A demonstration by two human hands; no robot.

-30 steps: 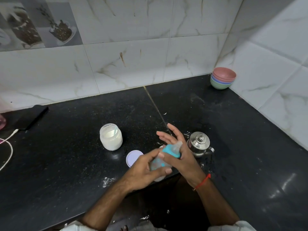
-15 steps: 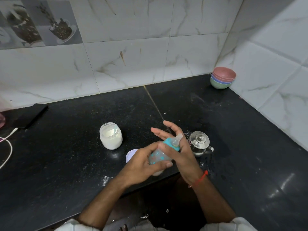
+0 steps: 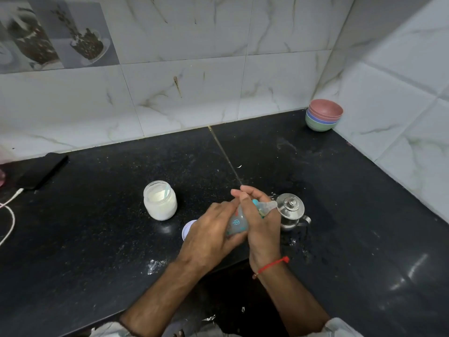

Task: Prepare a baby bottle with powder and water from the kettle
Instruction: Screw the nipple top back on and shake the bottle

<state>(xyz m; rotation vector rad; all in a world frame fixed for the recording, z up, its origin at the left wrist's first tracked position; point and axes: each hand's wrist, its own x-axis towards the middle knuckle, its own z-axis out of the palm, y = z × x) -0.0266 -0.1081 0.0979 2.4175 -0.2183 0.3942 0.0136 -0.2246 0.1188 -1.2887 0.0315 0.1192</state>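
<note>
From the head camera, the small clear plastic baby bottle with a teal collar and a translucent teat (image 3: 239, 221) is held above the front edge of the black speckled stone counter (image 3: 121, 239), tilted with the teat towards two o'clock. The left hand (image 3: 209, 237) lies against the bottle's left side, its thumb and fingers curled around the body. The right hand (image 3: 261, 227) presses on the other side, with fingers extended towards eleven o'clock over the collar rather than wrapped round it. The bottle is therefore sandwiched between the palms, apparently to be rolled and mix the contents.

Several things could go wrong from here. The right hand's grip is only flat pressure, so if the wall is wet the bottle could slide out and drop to the counter or past its edge. If the collar is not screwed down fully, rolling it tilted could leak liquid at the thread; whether it is tight cannot be told.

The small polished steel kettle with a knobbed lid (image 3: 290, 211) stands just beside the right hand at three o'clock, so a wide swing of the knuckles could knock it. The open glass jar of white powder with a pale scoop standing in it (image 3: 159, 200) sits at ten o'clock, well apart. Its round white lid (image 3: 188, 231) lies partly hidden under the left hand.
</note>
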